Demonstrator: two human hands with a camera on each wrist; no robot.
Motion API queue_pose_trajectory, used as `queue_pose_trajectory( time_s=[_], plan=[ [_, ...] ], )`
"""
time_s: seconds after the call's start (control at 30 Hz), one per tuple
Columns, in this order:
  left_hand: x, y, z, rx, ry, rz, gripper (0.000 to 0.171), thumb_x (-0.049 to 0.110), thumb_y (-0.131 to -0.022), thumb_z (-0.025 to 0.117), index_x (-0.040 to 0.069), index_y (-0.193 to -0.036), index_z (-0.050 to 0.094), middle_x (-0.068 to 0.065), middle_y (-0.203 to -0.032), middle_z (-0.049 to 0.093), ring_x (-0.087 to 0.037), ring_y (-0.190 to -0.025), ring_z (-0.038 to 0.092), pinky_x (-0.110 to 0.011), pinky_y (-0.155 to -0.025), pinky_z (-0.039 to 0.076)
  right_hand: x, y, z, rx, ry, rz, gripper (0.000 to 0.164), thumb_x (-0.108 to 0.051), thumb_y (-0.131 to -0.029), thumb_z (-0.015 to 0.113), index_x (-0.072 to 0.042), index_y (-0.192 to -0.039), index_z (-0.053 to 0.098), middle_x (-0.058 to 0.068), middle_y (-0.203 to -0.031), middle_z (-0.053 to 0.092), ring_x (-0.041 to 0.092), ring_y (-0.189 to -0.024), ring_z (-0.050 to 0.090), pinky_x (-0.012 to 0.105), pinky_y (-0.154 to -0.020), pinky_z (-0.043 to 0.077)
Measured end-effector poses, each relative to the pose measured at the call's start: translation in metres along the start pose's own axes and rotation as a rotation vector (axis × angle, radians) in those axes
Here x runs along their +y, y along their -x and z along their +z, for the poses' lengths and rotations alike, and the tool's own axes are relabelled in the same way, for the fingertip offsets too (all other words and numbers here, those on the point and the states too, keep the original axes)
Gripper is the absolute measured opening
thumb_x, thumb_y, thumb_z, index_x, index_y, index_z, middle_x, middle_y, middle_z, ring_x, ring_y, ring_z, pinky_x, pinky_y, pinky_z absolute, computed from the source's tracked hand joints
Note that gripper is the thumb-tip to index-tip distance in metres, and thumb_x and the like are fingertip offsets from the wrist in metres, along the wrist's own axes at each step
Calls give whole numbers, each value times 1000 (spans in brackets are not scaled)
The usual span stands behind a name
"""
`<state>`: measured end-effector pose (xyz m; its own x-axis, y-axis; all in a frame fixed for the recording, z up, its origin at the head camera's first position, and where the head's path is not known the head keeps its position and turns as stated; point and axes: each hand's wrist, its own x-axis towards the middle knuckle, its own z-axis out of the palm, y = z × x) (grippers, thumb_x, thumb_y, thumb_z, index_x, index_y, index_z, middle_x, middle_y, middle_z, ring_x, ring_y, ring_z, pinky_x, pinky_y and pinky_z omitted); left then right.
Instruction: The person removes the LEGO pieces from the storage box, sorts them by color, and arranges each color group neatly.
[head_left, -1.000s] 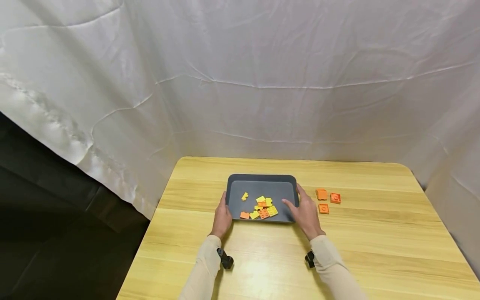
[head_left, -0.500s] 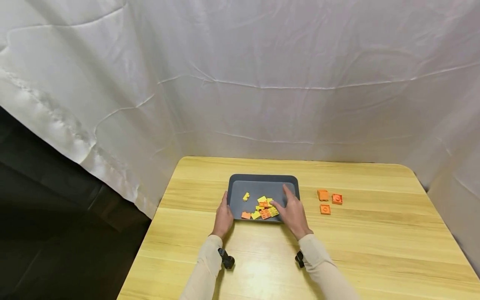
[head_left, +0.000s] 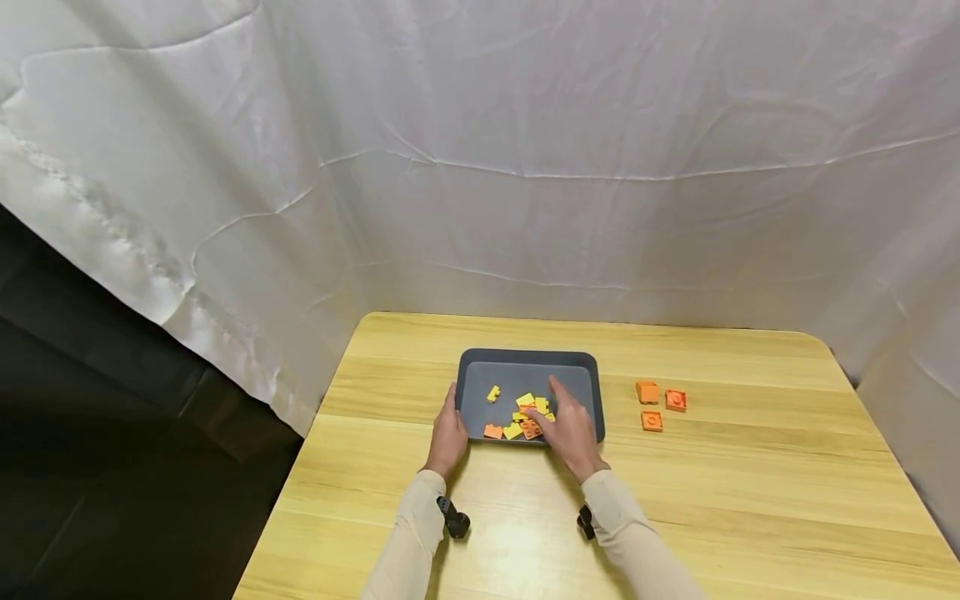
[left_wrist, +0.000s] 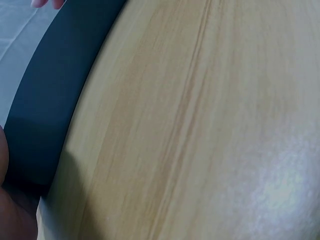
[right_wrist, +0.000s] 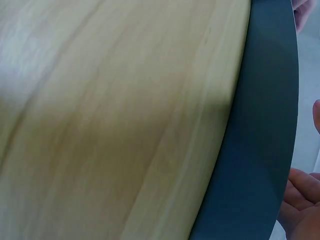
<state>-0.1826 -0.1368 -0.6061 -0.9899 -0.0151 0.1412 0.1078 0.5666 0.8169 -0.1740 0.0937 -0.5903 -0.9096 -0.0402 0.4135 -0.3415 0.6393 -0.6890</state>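
Pale curtain (head_left: 480, 225) hangs behind everything, with black fabric (head_left: 112, 400) at the far left. In front of me spreads the wooden table (head_left: 750, 508), and on it, left of centre, sits the grey tray (head_left: 529, 357).

My left hand (head_left: 447, 437) rests against the tray's left wall; I cannot tell whether its fingers curl round the rim. My right hand (head_left: 573, 437) reaches over the near right part, thumb and forefinger spread wide, with no brick visible in its grip. Whether the thumb touches the pile (head_left: 527, 401) below it, I cannot tell.

I'd judge the work only partway: three orange bricks lie out on the table to the tray's right, a boxy brick (head_left: 647, 392) and two flatter, hollow ones, the far brick (head_left: 676, 401) and the near brick (head_left: 652, 421).

Left inside is a loose mix: yellow with orange, including a studded orange brick (head_left: 531, 429), a salmon brick (head_left: 492, 431) by the near wall, and one slim yellow brick (head_left: 493, 394) apart on the left.
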Motion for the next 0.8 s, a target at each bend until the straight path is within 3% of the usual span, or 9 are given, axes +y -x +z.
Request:
queue_pose_trajectory(
  time_s=[0.17, 0.53, 0.8],
  plan=[
    [0, -1, 0, -4, 10, -8, 54, -12, -105, 35, -12, -158, 25, -31, -160, 35, -45, -145, 39, -55, -120, 36, -3, 1, 7, -14, 1, -4, 78, -23, -86, 87, 13, -144, 50, 32, -126, 66, 48, -104, 70, 56, -85, 62],
    [-3, -2, 2, 4, 5, -11, 54, -13, -105, 35, -11, -158, 26, -32, -159, 36, -45, -144, 40, -56, -119, 36, -7, 4, 18, -38, -2, 34, 75, -23, -87, 86, 12, -144, 52, 30, -121, 70, 42, -86, 74, 54, -78, 64],
    [-2, -1, 2, 8, -3, -2, 53, -12, -105, 34, -12, -158, 26, -32, -158, 37, -46, -144, 41, -56, -119, 37, -8, 3, 21, -41, 5, 40, 72, -20, -87, 86, 12, -143, 53, 32, -119, 70, 43, -89, 74, 53, -77, 64]
  ],
)
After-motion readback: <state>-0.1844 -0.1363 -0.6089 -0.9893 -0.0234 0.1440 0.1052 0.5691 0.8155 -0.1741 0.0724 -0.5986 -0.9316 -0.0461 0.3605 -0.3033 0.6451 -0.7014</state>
